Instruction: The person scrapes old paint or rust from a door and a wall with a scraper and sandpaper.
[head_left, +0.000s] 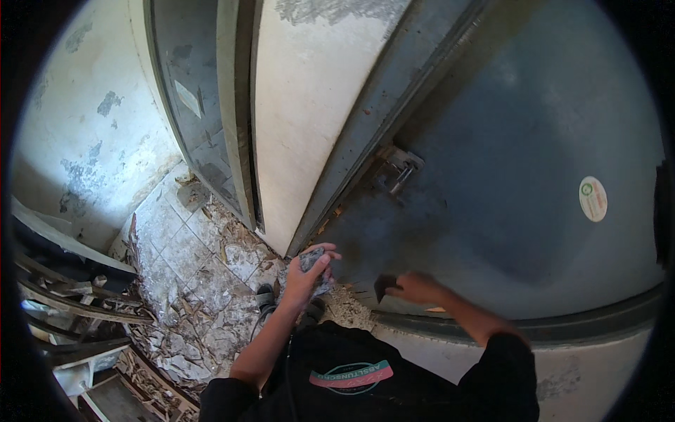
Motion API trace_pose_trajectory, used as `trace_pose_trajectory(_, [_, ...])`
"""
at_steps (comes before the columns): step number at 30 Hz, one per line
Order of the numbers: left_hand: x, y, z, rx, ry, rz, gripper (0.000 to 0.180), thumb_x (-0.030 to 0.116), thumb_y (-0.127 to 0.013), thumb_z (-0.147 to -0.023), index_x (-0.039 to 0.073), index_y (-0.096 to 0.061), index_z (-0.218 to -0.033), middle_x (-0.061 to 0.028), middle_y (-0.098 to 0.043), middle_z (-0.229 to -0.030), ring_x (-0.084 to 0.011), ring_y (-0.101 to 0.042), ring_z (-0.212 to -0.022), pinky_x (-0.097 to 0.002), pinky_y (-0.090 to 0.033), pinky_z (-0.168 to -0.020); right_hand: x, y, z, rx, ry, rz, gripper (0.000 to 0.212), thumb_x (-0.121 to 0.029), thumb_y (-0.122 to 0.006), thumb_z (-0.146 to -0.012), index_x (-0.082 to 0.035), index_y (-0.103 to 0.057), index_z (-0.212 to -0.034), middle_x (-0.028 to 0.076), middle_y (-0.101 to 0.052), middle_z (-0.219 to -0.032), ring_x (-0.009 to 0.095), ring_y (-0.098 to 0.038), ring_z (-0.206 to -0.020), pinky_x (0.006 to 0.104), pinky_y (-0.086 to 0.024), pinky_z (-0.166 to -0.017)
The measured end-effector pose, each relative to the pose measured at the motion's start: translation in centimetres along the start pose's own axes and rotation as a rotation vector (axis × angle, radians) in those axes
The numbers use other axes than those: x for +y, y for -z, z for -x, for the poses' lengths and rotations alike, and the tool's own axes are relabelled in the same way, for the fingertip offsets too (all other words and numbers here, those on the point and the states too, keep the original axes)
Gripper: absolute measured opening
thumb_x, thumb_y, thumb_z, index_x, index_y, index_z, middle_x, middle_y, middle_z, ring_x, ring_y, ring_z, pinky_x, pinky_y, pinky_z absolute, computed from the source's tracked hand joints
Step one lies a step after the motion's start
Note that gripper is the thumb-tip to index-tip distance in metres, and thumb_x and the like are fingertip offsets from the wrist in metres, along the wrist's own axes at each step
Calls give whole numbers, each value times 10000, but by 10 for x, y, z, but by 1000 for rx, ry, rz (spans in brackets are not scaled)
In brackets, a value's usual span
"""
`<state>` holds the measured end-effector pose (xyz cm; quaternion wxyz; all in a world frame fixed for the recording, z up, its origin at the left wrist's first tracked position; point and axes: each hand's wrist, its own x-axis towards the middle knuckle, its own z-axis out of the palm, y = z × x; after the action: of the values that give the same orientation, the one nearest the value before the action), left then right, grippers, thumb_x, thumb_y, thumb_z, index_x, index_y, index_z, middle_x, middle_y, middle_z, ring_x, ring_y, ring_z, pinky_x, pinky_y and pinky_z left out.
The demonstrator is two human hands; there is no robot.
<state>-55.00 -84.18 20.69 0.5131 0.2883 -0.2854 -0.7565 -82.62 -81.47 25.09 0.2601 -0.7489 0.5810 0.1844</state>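
Note:
My left hand (302,278) is closed around a crumpled grey wad (310,259), which looks like a rag, though its kind is hard to make out. To its right, my right hand (416,288) pinches a small, dark, flat piece (383,287) by its edge. That piece is close to the lower part of a blue-grey door (492,232); whether it touches the surface I cannot tell. A metal bolt latch (404,172) sits near the door's frame edge, with smudged, paler patches below it.
A grey door frame (376,116) and a white wall strip (309,105) stand ahead. Another grey door (193,91) is farther left. Debris and dry leaves litter the tiled floor (186,243). Broken wooden pieces (84,302) lie at left. An oval sticker (593,199) is on the door.

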Motion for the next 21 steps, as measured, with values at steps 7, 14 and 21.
trace_pose_trajectory(7, [20, -24, -40, -98, 47, -187, 403, 288, -592, -899, -20, -541, -1153, -84, -633, -989, -75, -491, -607, -248, -491, -602, -14, -7, 8, 175, -281, -323, 547, -480, -511, -883, 42, -622, -765, 230, -594, -709, 369, -603, -684, 446, -446, -631])
trace_pose_trajectory(14, [32, -92, -99, -139, 12, -216, 410, 331, -598, -893, -12, -571, -1117, -55, -636, -949, -62, -481, -604, -235, -468, -571, -19, -70, 7, 338, -184, -658, 444, -383, -554, -902, 42, -606, -784, 117, -540, -584, 162, -481, -543, 342, -411, -564])
trace_pose_trajectory(21, [33, -97, -105, -116, -134, -549, 383, 286, -659, -854, -20, -578, -1068, -32, -643, -829, -64, -519, -619, -225, -448, -563, -38, -115, 17, 395, -177, -843, 442, -384, -542, -899, 43, -588, -795, 212, -553, -637, 279, -519, -552, 383, -422, -583])
